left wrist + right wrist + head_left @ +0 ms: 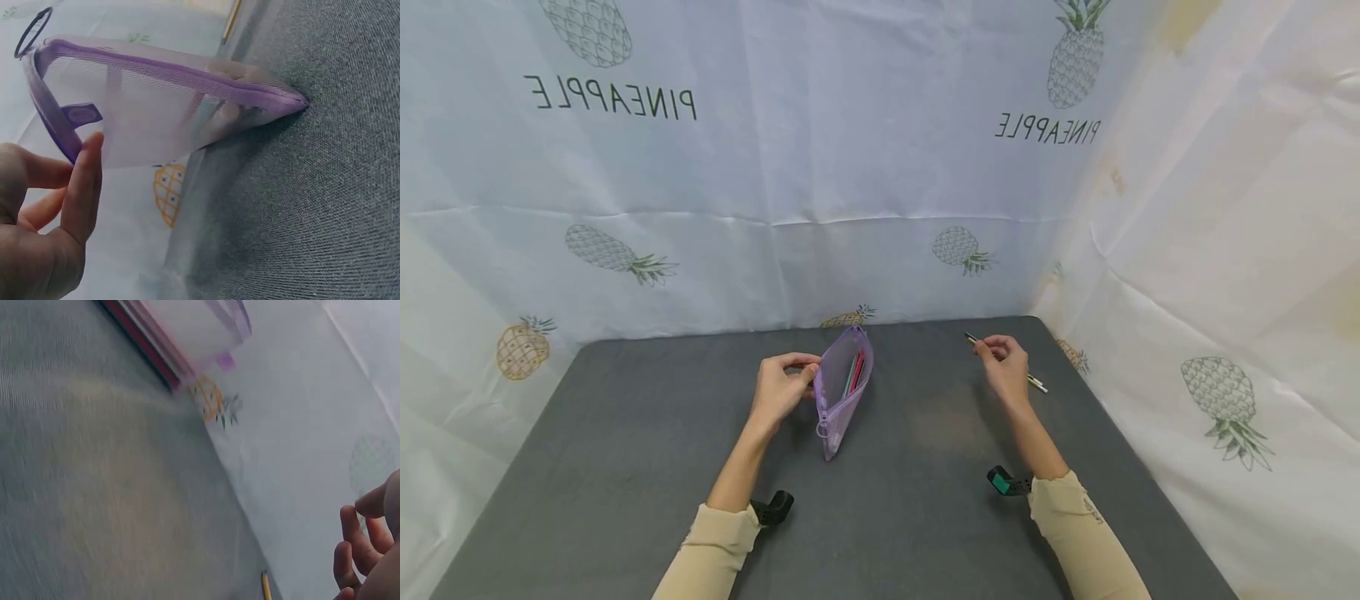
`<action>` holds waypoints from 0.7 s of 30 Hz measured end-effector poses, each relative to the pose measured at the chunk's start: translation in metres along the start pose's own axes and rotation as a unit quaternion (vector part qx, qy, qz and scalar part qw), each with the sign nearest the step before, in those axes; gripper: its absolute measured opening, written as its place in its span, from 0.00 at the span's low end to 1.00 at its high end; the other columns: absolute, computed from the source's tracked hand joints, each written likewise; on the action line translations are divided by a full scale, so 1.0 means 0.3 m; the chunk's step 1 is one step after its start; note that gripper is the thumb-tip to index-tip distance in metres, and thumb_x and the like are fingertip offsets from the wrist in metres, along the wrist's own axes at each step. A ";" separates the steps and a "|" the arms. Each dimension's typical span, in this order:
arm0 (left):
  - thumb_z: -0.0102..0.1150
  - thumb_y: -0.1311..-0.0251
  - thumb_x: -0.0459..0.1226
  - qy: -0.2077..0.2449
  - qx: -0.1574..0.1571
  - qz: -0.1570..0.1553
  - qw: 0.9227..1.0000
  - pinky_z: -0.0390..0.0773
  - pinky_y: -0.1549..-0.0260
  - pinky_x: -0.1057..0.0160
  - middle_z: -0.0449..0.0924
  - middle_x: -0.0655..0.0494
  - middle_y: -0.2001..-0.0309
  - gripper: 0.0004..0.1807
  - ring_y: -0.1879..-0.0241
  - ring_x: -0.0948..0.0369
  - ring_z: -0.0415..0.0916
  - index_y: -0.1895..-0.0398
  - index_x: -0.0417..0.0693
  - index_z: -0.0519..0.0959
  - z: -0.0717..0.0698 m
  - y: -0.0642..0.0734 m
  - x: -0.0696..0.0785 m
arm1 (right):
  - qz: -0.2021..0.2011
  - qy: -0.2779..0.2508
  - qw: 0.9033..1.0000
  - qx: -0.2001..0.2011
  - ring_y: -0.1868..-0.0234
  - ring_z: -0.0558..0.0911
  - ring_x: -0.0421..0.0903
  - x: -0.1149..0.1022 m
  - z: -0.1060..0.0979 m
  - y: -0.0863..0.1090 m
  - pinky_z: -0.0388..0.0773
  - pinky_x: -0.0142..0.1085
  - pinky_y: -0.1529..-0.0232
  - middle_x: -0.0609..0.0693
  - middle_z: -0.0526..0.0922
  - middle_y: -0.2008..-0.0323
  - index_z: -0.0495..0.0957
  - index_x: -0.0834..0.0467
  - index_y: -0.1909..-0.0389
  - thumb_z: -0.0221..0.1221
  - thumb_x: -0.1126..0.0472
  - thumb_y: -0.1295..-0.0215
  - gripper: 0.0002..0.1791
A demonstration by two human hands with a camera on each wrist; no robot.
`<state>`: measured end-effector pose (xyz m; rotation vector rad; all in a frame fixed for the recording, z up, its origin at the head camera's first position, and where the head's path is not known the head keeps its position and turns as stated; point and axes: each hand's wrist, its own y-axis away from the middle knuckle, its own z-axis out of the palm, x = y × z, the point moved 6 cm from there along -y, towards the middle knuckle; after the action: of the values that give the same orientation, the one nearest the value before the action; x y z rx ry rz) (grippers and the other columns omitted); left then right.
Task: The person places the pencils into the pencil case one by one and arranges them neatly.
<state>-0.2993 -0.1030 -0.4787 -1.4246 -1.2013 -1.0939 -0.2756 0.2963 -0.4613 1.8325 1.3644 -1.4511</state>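
A booth-like enclosure (1247, 275), pineapple-print sheets (850, 158) on three sides of a grey table (640, 450)

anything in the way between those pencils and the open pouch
Nothing visible: from the pencils by the right hand to the purple pouch, only bare tabletop shows. The left hand pinches the pouch's opposite side, out of that path.

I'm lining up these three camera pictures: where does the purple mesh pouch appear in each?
Head: pouch slightly left of centre, below mid-height.
Left wrist: pouch across the upper half, from the left side past the middle.
Right wrist: pouch at the top, partly cut off.
Shared landmark: orange pineapple print at the grey table's far edge.
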 end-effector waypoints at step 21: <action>0.63 0.25 0.30 0.044 -0.031 0.002 0.999 0.97 0.67 0.60 0.85 0.33 0.50 0.12 0.68 0.64 0.89 0.45 0.30 0.86 0.062 0.031 0.045 | -0.097 0.318 0.943 -0.012 0.56 0.86 0.64 0.213 -0.092 -0.099 0.73 0.59 0.56 0.62 0.93 0.55 0.89 0.62 0.51 0.67 0.63 0.27 0.09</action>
<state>-0.2873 -0.0834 -0.4694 -1.4105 -1.1101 -1.1872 -0.2906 0.3580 -0.5024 2.3172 1.8910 -0.9342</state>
